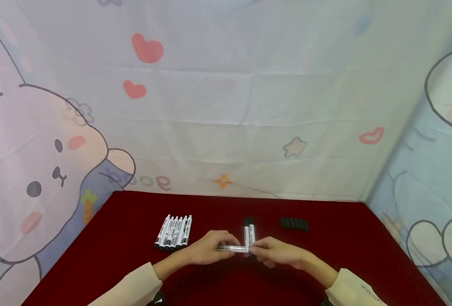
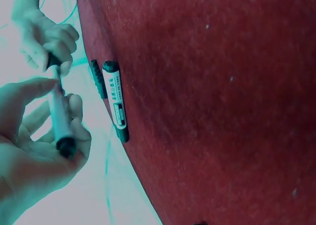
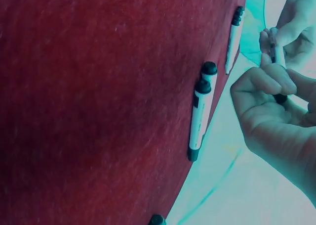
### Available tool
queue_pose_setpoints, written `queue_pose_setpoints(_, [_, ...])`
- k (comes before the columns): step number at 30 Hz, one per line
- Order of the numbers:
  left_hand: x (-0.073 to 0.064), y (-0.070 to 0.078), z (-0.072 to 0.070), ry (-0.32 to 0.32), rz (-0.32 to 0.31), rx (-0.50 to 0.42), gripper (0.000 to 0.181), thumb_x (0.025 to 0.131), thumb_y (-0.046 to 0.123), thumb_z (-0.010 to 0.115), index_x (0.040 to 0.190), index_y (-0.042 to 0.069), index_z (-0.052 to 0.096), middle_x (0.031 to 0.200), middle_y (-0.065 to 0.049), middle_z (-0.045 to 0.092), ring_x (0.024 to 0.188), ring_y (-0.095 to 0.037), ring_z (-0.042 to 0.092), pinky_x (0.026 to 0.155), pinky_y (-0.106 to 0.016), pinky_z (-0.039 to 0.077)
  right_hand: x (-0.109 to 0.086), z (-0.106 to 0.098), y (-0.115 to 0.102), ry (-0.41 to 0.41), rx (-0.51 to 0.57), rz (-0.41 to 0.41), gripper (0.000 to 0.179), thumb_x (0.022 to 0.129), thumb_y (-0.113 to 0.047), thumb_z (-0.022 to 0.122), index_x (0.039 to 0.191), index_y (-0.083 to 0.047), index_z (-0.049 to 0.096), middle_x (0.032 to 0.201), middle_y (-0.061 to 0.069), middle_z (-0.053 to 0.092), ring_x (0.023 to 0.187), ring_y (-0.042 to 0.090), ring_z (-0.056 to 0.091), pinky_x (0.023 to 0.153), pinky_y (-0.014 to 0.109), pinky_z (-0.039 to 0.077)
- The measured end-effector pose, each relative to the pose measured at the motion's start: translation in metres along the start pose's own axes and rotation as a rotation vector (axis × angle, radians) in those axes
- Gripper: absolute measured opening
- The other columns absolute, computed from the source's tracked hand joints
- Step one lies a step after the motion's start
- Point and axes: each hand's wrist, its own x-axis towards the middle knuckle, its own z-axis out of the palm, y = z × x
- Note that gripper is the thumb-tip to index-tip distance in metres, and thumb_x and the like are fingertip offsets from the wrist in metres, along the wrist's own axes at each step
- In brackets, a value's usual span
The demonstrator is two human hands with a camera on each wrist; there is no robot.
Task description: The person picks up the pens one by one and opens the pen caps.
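Pale sleeves (image 1: 136,284) lie nearest us, each ending at a bare hand. Left hand (image 1: 212,246) grips a white marker (image 1: 236,249) round its barrel, crosswise above the red cloth (image 1: 130,225); right hand (image 1: 278,252) pinches the black cap (image 2: 53,61) at its right end. We judge the left steadies the barrel so the right can work the cap; whether that is seated or loose, we cannot tell. So the held marker spans both hands. Just beyond: two capped markers (image 1: 252,233), side by side. Farther right, a row of black caps (image 1: 294,224); left, uncapped markers (image 1: 173,232), tips far, apparently laid parallel to keep parts sorted.
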Motion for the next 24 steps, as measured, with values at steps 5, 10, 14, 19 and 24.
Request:
queue_pose_setpoints(5, [-0.002, 0.003, 0.008, -0.007, 0.023, -0.016, 0.021, 0.101, 0.019, 0.064, 0.117, 0.007, 0.072, 0.103, -0.004, 0.075, 0.087, 0.002, 0.057, 0.081, -0.018, 0.052, -0.003, 0.003, 0.005, -0.038, -0.046, -0.078, 0.042, 0.111, -0.028, 0.045, 0.119, 0.01, 0.062, 0.071, -0.006, 0.039, 0.058, 0.005, 0.032, 0.052, 0.017, 0.029])
queue_pose_setpoints(10, [-0.007, 0.007, 0.007, -0.063, 0.031, 0.003, 0.026, 0.105, 0.021, 0.057, 0.123, 0.008, 0.072, 0.104, -0.004, 0.074, 0.085, 0.004, 0.052, 0.079, -0.016, 0.049, -0.007, 0.007, 0.009, -0.017, -0.24, -0.252, 0.034, 0.111, -0.018, 0.042, 0.107, 0.008, 0.064, 0.068, -0.009, 0.042, 0.053, -0.004, 0.038, 0.048, 0.013, 0.033])
queue_pose_setpoints(14, [-0.003, 0.011, 0.002, -0.068, 0.057, 0.006, 0.026, 0.105, 0.018, 0.056, 0.121, 0.005, 0.072, 0.103, -0.007, 0.074, 0.083, 0.003, 0.05, 0.077, -0.015, 0.049, -0.007, 0.006, 0.009, 0.044, -0.373, -0.358, 0.032, 0.111, -0.015, 0.042, 0.101, 0.005, 0.064, 0.069, -0.011, 0.042, 0.056, -0.007, 0.037, 0.05, 0.012, 0.033])
queue_pose_setpoints(19, [-0.003, 0.012, 0.001, -0.086, 0.022, -0.056, 0.027, 0.106, 0.018, 0.055, 0.12, 0.002, 0.073, 0.108, -0.015, 0.076, 0.086, 0.003, 0.053, 0.079, -0.016, 0.05, -0.007, 0.006, 0.007, 0.085, -0.466, -0.409, 0.03, 0.111, -0.016, 0.043, 0.098, 0.001, 0.064, 0.072, -0.012, 0.043, 0.063, -0.007, 0.038, 0.056, 0.013, 0.036])
queue_pose_setpoints(24, [-0.005, 0.012, 0.0, -0.114, -0.026, -0.106, 0.028, 0.106, 0.018, 0.055, 0.119, 0.001, 0.073, 0.108, -0.015, 0.076, 0.084, 0.003, 0.052, 0.077, -0.016, 0.049, -0.007, 0.011, 0.006, 0.113, -0.508, -0.452, 0.027, 0.11, -0.012, 0.045, 0.096, -0.002, 0.065, 0.07, -0.009, 0.045, 0.064, -0.008, 0.039, 0.057, 0.014, 0.039])
